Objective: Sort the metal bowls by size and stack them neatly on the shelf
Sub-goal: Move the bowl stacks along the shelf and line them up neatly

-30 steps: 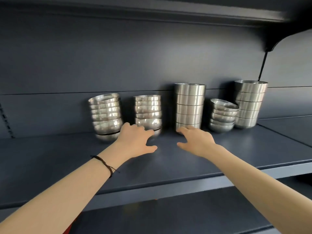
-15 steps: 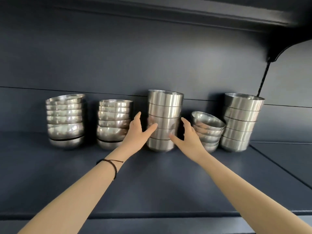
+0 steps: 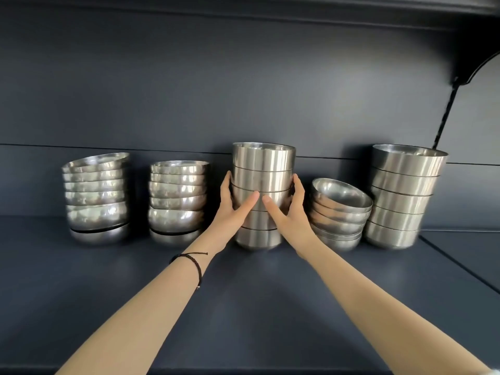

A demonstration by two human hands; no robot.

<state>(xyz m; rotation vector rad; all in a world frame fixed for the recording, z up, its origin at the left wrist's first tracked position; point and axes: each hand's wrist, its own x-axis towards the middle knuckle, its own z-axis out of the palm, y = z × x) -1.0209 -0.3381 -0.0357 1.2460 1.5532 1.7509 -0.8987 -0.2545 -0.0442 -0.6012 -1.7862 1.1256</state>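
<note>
Five stacks of metal bowls stand along the back of a dark shelf [image 3: 243, 307]. The tall middle stack [image 3: 263, 169] of straight-sided bowls is held from both sides. My left hand [image 3: 234, 209] grips its left side, thumb across the front. My right hand [image 3: 290, 212] grips its right side, thumb also on the front. Two stacks of round bowls stand to the left, one at the far left [image 3: 96, 196] and one nearer [image 3: 177, 200]. A short tilted stack [image 3: 339, 212] and a tall straight-sided stack [image 3: 404, 193] stand to the right.
The shelf's dark back panel [image 3: 243, 90] rises behind the stacks. A black bracket [image 3: 446, 112] runs down at the upper right. A seam in the shelf surface [image 3: 460, 266] lies at the right. Bare shelf surface stretches in front of the stacks.
Both hands have closed in from just in front of the middle stack and now clasp its sides. The view has moved closer to the shelf.
</note>
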